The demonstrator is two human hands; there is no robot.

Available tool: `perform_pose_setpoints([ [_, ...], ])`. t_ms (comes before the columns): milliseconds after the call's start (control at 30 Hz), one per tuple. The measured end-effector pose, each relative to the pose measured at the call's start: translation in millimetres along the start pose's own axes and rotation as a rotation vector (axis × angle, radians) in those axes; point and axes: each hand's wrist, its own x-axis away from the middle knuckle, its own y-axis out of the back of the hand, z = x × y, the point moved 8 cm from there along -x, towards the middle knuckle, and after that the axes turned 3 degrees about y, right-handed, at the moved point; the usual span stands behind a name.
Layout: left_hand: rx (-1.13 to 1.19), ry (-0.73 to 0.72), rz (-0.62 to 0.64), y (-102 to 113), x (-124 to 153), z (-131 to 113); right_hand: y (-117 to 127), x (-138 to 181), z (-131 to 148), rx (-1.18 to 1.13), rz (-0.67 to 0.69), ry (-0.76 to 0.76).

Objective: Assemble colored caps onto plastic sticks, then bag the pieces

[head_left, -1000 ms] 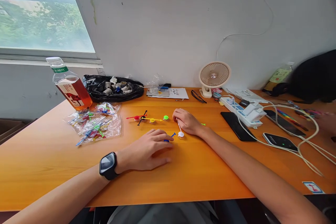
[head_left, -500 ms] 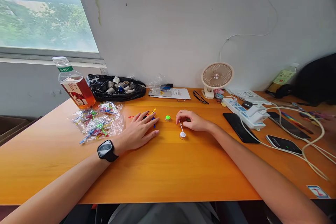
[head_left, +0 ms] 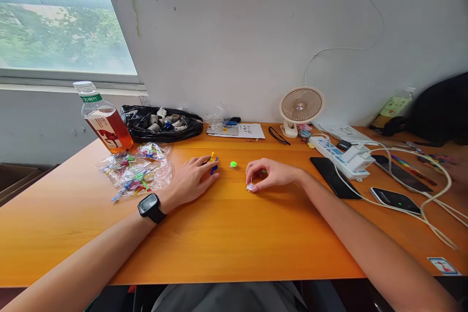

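Observation:
My left hand (head_left: 190,179) rests on the table, its fingers drawn in around small blue and yellow plastic pieces (head_left: 214,163). Part of these pieces is hidden under the fingers. To the right, my right hand (head_left: 272,174) has thumb and fingers closed on a small white disc-shaped piece with a thin stem (head_left: 250,187), low at the tabletop. Between the two hands a small bright green round piece (head_left: 233,165) sits on the table. A bit of green also shows beneath my right palm.
Clear bags of colourful plastic pieces (head_left: 135,173) and a drink bottle (head_left: 106,124) are at left. Behind are a black bag of grey pieces (head_left: 141,124), papers (head_left: 252,130) and a fan (head_left: 302,106). A power strip (head_left: 340,158), phones (head_left: 395,201) and cables lie at right.
My left fingers have drawn together, pulling the coloured pieces closer; the red one no longer shows. My right fingers have come down onto the white piece, whose stem now points more upright.

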Motion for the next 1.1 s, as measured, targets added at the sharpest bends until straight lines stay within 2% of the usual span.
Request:
perform_pose_setpoints([
  [133, 0.097, -0.071, 0.027, -5, -3, -3, -11, -7, -2, -0.062, -0.048, -0.027],
  [300, 0.077, -0.101, 0.058, -3, -4, -6, -25, -16, 0, -0.052, -0.179, -0.056],
  [433, 0.076, -0.114, -0.05, 7, -1, -16, -33, -21, -2, 0.029, -0.279, -0.038],
  [533, 0.139, -0.18, -0.124, 13, 5, -36, -35, -20, -6, 0.062, -0.358, -0.035],
  [633, 0.193, -0.254, -0.013, 4, 12, -62, -39, -14, -2, 0.13, -0.424, -0.019],
  [700, 0.19, -0.252, 0.047, -1, 15, -72, -41, -7, 4, 0.185, -0.479, -0.015],
  [867, 0.19, -0.202, 0.018, -7, 11, -73, -49, 5, 21, 0.268, -0.518, 0.022],
  [1100, 0.228, -0.205, 0.029, -22, -3, -75, -44, 11, 17, 0.223, -0.572, 0.024],
])
